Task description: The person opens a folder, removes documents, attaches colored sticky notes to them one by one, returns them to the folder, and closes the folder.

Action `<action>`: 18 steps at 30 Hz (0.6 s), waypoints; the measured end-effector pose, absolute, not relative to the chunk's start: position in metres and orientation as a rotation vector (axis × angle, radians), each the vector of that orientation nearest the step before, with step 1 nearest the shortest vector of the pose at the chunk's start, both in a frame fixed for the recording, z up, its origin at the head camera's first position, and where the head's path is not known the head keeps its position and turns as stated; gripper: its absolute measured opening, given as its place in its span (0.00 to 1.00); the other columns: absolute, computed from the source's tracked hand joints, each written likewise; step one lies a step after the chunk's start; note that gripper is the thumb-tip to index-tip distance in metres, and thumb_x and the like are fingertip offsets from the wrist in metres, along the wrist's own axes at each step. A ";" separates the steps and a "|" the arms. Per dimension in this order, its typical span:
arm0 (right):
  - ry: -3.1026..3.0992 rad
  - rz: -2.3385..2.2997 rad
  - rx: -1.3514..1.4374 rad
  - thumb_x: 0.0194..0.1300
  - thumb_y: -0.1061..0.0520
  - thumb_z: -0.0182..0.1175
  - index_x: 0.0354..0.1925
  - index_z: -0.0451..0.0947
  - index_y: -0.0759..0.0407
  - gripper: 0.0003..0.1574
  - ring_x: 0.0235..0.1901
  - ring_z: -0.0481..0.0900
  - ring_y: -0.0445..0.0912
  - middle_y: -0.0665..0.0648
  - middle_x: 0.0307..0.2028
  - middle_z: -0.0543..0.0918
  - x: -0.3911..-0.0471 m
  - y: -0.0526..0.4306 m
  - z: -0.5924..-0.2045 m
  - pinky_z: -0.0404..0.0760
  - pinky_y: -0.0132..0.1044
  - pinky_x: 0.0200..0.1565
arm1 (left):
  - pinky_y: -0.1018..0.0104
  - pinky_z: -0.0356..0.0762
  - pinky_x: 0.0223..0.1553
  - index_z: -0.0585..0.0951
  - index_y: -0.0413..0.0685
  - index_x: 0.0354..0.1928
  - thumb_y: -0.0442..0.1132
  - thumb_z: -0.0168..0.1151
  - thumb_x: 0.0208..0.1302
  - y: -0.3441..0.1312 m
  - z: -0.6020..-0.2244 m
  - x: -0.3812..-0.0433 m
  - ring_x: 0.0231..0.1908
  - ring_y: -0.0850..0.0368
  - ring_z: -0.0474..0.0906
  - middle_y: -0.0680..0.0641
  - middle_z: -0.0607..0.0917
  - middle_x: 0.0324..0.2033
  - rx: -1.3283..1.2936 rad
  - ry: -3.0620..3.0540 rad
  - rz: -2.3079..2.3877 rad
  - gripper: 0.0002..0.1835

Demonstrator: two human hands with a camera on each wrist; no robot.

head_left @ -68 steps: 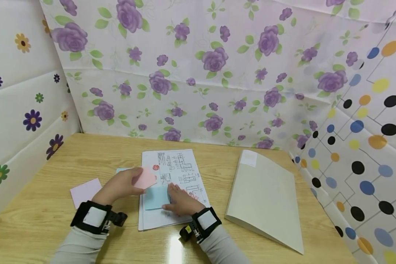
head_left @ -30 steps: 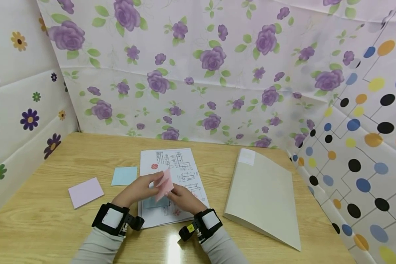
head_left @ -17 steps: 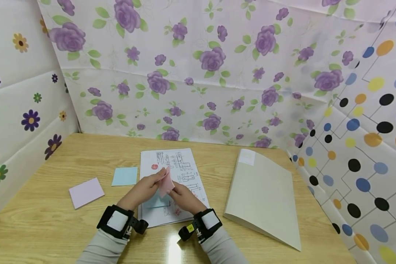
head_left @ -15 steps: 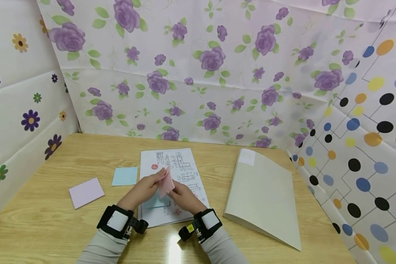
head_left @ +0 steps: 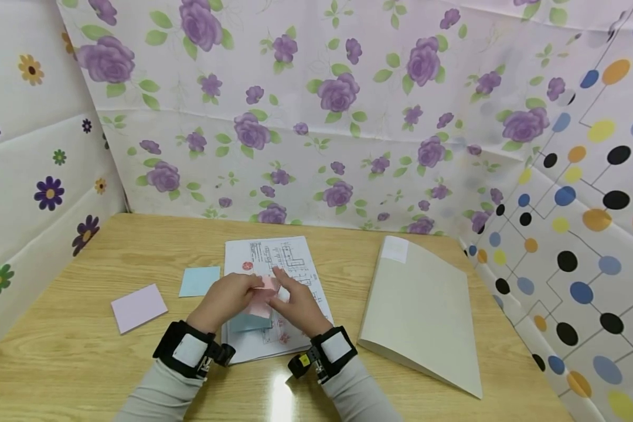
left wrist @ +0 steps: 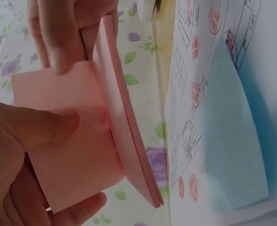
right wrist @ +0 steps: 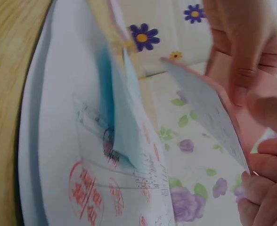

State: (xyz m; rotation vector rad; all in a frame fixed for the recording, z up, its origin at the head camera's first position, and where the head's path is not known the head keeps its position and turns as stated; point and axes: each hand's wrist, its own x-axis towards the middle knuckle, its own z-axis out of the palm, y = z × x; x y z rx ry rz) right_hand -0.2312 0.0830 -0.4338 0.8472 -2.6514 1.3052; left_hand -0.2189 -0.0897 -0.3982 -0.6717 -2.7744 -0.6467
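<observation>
A pink sticky note pad (head_left: 261,302) is held above the papers between both hands, bent open along one edge, with pink leaves standing away from the thicker part (left wrist: 124,117). My left hand (head_left: 229,299) pinches the leaves, its thumb flat on the pink face in the left wrist view. My right hand (head_left: 300,302) grips the pad from the other side, fingers (right wrist: 270,188) curled at its edge. The pad's pale underside (right wrist: 204,108) faces the right wrist camera. Below, a light-blue sticky note (left wrist: 232,136) lies on the stamped drawing sheets (head_left: 242,346), partly lifted.
Left of the papers, a light-blue sticky note pad (head_left: 199,281) and a lilac one (head_left: 139,308) lie on the wooden table (head_left: 58,351). A cream folder (head_left: 422,316) with a white label lies on the right. Patterned cloth walls (head_left: 295,146) enclose the table.
My left hand has come from the papers' left side to their middle with the pink pad. My right hand has left the blue note and taken hold; the pad has now been opened wider and tilted.
</observation>
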 end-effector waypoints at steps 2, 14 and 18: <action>-2.661 1.179 0.870 0.60 0.57 0.57 0.62 0.63 0.61 0.32 0.64 0.59 0.49 0.58 0.61 0.66 -0.231 0.081 -0.433 0.60 0.44 0.62 | 0.66 0.74 0.27 0.84 0.48 0.31 0.34 0.60 0.56 -0.088 -0.397 -0.218 0.28 0.57 0.79 0.50 0.85 0.28 -0.667 -2.768 -0.626 0.05; -2.636 1.065 0.777 0.62 0.65 0.52 0.43 0.80 0.61 0.14 0.55 0.72 0.49 0.60 0.41 0.82 -0.229 0.078 -0.432 0.62 0.45 0.60 | 0.63 0.74 0.27 0.78 0.36 0.48 0.37 0.64 0.52 -0.094 -0.406 -0.213 0.32 0.49 0.80 0.36 0.81 0.44 -0.368 -2.712 -0.953 0.21; -2.609 1.117 0.728 0.62 0.64 0.52 0.42 0.80 0.63 0.13 0.53 0.74 0.49 0.64 0.44 0.80 -0.231 0.079 -0.435 0.67 0.43 0.57 | 0.67 0.68 0.24 0.72 0.31 0.54 0.40 0.62 0.54 -0.103 -0.411 -0.210 0.26 0.51 0.76 0.34 0.80 0.44 -0.094 -2.798 -1.350 0.27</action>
